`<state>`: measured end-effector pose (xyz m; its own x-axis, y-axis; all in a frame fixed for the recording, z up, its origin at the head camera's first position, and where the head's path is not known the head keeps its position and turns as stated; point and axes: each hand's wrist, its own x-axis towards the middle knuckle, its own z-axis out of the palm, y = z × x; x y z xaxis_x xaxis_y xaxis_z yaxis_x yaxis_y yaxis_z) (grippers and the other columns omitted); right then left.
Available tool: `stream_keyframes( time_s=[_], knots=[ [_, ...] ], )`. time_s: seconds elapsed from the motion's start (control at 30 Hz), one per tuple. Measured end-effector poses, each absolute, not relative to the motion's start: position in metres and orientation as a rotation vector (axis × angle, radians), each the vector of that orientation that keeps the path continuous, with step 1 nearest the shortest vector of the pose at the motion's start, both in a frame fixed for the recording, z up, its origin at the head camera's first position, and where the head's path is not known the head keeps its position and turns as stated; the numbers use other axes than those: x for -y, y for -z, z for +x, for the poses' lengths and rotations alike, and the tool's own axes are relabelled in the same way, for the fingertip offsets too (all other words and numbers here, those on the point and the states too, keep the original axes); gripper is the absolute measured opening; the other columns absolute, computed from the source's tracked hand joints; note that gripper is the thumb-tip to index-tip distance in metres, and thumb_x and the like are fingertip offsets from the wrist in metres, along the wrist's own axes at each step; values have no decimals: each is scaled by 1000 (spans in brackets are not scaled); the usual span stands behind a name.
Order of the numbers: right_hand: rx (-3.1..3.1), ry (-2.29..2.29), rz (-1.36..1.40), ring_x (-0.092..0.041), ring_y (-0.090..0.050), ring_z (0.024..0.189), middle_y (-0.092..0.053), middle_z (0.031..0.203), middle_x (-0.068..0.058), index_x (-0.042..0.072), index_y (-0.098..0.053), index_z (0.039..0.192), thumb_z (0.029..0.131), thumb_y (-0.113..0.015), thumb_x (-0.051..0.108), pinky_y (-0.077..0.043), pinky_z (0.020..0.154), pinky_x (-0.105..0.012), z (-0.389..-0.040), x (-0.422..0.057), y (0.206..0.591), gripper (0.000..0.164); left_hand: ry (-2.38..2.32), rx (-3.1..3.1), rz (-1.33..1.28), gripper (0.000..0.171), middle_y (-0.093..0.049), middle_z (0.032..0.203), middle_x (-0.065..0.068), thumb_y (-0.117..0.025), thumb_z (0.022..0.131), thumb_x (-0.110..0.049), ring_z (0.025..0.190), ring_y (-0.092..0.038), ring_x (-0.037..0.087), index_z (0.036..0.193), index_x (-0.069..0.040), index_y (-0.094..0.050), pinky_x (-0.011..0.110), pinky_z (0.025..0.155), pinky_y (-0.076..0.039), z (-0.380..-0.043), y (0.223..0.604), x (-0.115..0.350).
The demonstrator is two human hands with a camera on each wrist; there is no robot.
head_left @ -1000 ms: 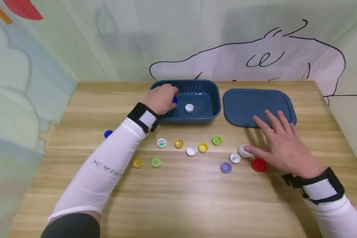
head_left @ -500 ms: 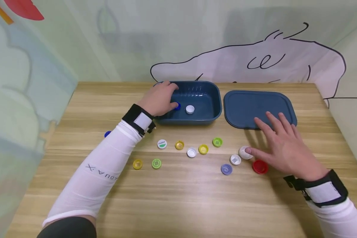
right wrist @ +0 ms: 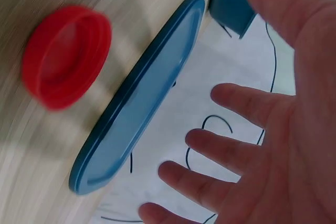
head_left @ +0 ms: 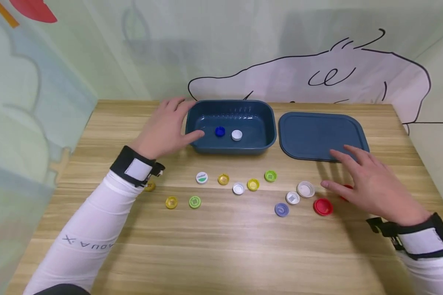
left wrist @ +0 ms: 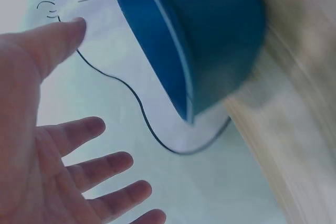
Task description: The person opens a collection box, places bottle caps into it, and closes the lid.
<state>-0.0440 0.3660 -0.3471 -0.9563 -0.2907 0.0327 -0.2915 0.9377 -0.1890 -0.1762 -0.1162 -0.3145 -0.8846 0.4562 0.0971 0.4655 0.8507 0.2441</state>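
Observation:
A dark blue plastic box stands at the back of the table. On its floor lie a blue bottle cap and a white bottle cap. My left hand hovers at the box's left end, fingers spread and holding nothing. Over the right side of the table is my right hand, fingers apart and nothing in them. Below and left of it sits a red cap. Another red cap, large in the right wrist view, is partly hidden behind that hand in the head view.
Right of the box lies its flat blue lid. Several loose caps are scattered across the wooden table, among them a green cap, a yellow cap, a lilac cap and a large white cap. A wall hanging rises behind.
My left hand has let go of the blue cap inside the box and moved out to the left. The right hand has shifted slightly right, uncovering more of the large white cap.

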Motion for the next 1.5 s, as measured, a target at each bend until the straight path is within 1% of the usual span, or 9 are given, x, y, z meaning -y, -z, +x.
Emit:
stream_keyframes(
  time_s=[0.23, 0.37, 0.47, 0.57, 0.83, 1.07, 1.17, 1.3, 1.5],
  knots=[
    [3147, -208, 454, -55, -56, 112, -55, 130, -33, -1, -63, 135, 83, -92, 37, -49, 89, -72, -37, -383, 348, 71, 441, 2959, -667, 92, -32, 166, 27, -70, 96, -63, 153, -27, 48, 162, -7, -40, 68, 121, -23, -155, 322, 152],
    [3219, -213, 480, -41, -65, 91, -58, 122, -32, 0, -64, 131, 82, -93, 36, -58, 76, -60, -34, -390, 349, 67, 444, 2960, -635, 94, -30, 167, 27, -69, 95, -65, 154, -23, 51, 164, -9, -37, 72, 120, -21, -144, 327, 165],
    [3274, -227, 490, -28, -63, 79, -58, 117, -31, 2, -64, 130, 81, -94, 34, -59, 66, -48, -33, -393, 351, 66, 424, 2988, -611, 96, -26, 168, 27, -66, 95, -68, 155, -18, 53, 165, -9, -35, 73, 120, -19, -138, 332, 171],
    [3295, -256, 498, -21, -58, 72, -57, 111, -29, 3, -64, 128, 80, -95, 31, -54, 59, -38, -32, -394, 355, 64, 398, 3021, -583, 98, -23, 170, 26, -66, 94, -69, 156, -14, 53, 165, -9, -35, 77, 118, -17, -133, 337, 175],
    [3281, -318, 549, -16, -53, 71, -59, 104, -17, 5, -68, 121, 78, -97, 25, -49, 56, -27, -34, -391, 363, 56, 354, 3086, -514, 102, -15, 174, 24, -63, 93, -74, 158, -5, 55, 168, -13, -32, 83, 115, -10, -125, 351, 182],
    [3257, -347, 611, -18, -60, 81, -64, 99, -7, 5, -70, 111, 78, -96, 14, -57, 66, -33, -41, -385, 362, 43, 341, 3123, -471, 105, -13, 175, 23, -59, 92, -80, 158, -1, 55, 169, -15, -30, 84, 115, -7, -122, 362, 184],
    [3234, -332, 644, -20, -61, 80, -65, 96, -9, 2, -69, 110, 78, -95, 11, -58, 65, -37, -47, -380, 356, 42, 345, 3140, -463, 105, -11, 175, 23, -59, 92, -80, 158, 1, 54, 169, -15, -29, 84, 115, -6, -120, 364, 184],
    [3185, -308, 686, -22, -63, 81, -65, 96, -10, 1, -71, 111, 79, -94, 9, -60, 65, -38, -59, -363, 339, 41, 355, 3157, -454, 105, -10, 175, 22, -58, 92, -80, 158, 2, 55, 169, -16, -28, 84, 115, -4, -117, 366, 185],
    [3067, -285, 793, -23, -63, 84, -65, 97, -8, 5, -71, 109, 79, -93, 8, -60, 66, -38, -87, -327, 307, 37, 371, 3155, -461, 105, -10, 175, 23, -57, 92, -81, 158, 1, 56, 169, -15, -28, 84, 115, -5, -109, 373, 186]
  ],
)
